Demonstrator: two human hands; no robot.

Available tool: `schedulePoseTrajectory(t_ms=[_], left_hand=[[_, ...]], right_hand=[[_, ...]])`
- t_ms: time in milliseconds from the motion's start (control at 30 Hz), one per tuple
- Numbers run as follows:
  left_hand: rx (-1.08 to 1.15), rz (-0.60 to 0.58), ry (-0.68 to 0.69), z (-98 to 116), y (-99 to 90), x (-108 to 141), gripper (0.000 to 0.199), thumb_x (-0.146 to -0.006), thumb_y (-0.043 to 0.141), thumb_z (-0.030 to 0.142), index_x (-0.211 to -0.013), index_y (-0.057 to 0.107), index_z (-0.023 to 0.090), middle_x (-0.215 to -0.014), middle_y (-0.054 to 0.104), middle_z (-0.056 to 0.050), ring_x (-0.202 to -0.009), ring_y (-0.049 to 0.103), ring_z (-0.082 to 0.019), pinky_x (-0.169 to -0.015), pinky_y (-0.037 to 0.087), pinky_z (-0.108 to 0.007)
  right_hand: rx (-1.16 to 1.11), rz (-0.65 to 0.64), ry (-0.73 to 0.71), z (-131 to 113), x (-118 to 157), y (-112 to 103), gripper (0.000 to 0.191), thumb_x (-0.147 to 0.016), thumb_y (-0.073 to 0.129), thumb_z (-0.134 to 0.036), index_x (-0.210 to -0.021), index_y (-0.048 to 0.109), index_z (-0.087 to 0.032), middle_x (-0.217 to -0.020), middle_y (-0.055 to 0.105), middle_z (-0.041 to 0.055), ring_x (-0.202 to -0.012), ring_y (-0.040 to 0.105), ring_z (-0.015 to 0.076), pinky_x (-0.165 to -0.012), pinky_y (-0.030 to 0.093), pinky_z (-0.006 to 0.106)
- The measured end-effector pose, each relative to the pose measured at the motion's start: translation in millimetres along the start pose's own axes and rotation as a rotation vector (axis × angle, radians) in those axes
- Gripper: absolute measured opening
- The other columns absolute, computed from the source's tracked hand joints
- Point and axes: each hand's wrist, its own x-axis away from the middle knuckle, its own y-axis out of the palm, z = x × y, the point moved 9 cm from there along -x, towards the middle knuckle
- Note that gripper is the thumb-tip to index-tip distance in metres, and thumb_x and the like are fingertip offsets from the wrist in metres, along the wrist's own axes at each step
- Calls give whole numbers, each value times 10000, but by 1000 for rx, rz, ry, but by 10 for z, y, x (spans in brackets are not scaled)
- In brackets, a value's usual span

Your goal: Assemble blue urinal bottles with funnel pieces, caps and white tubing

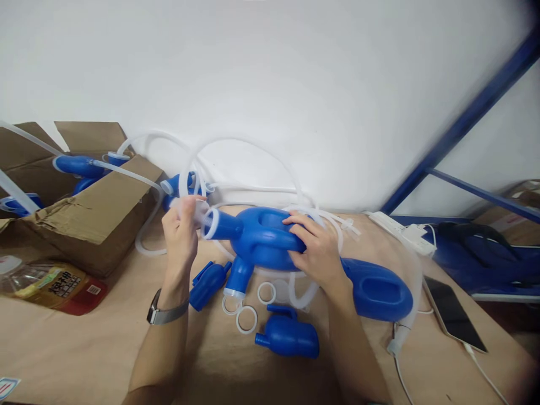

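A large blue plastic bottle (270, 256) with a moulded grip and two spouts lies in front of me. One spout, with a white ring (212, 224) around its mouth, points left. My right hand (314, 247) rests on the bottle's right end, its fingers curled over the grip. Beside the ringed mouth, my left hand (182, 225) pinches a translucent white piece (200, 214), partly hidden by the fingers. A translucent hose (295, 171) loops up behind the bottle. Whether the pinched piece touches the mouth is hard to make out.
Loose white rings (247, 319), a small blue bottle (289, 336) and another blue bottle (382, 289) surround the work. To the left stand a cardboard box (97, 225) of blue bottles and hoses and a drink jug (63, 287). A phone (455, 315) and power strip (394, 228) lie right.
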Motion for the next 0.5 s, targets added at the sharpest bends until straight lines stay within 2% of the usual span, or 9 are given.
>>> schedulePoseTrajectory(t_ms=[67, 133, 200, 300, 367, 400, 500], left_hand=[[115, 12, -97, -109, -36, -68, 451, -950, 601, 626, -1023, 717, 197, -802, 700, -36, -668, 657, -172, -518, 476, -237], [86, 37, -180, -228, -135, -134, 466, -923, 608, 636, -1093, 700, 211, -855, 716, -49, -683, 674, -189, -497, 479, -244], [-145, 29, -218, -327, -284, -197, 478, -917, 604, 613, -1195, 698, 235, -906, 731, -53, -683, 680, -203, -554, 519, -281], [-648, -178, -237, -512, -412, -248, 507, -894, 639, 586, -1279, 709, 265, -995, 766, -73, -754, 712, -262, -774, 568, -398], [-823, -311, -263, -666, -486, -224, 527, -880, 649, 607, -1265, 717, 254, -1090, 773, -124, -900, 734, -341, -874, 557, -473], [-879, -320, -279, -718, -550, -211, 565, -861, 669, 622, -1277, 708, 241, -1166, 757, -169, -989, 726, -396, -893, 553, -520], [-1044, -168, -241, -648, -753, -184, 852, -724, 819, 616, -1426, 607, 183, -1473, 546, -342, -1282, 553, -610, -928, 493, -722]], right_hand=[[13, -46, 70, 115, 7, -10, 237, -783, 579, -67, -936, 653, -231, -1249, 761, 100, -1182, 733, 341, -946, 604, 485], [40, -69, 142, 247, 33, -40, 208, -801, 588, -85, -925, 651, -240, -1254, 757, 91, -1132, 745, 334, -946, 597, 493], [61, -77, 192, 367, 70, -83, 187, -808, 587, -93, -906, 646, -241, -1250, 757, 82, -1100, 749, 330, -930, 594, 490], [74, -102, 220, 481, 120, -125, 178, -793, 584, -94, -878, 634, -242, -1237, 760, 67, -1069, 751, 320, -876, 591, 465], [91, -126, 222, 508, 139, -131, 168, -795, 587, -100, -875, 629, -242, -1236, 762, 57, -1057, 751, 314, -843, 582, 450], [105, -137, 218, 508, 143, -128, 168, -797, 587, -100, -879, 628, -241, -1240, 763, 53, -1051, 751, 312, -829, 576, 445], [141, -155, 205, 479, 137, -108, 173, -802, 589, -95, -891, 625, -238, -1250, 766, 47, -1039, 752, 312, -797, 556, 432]])
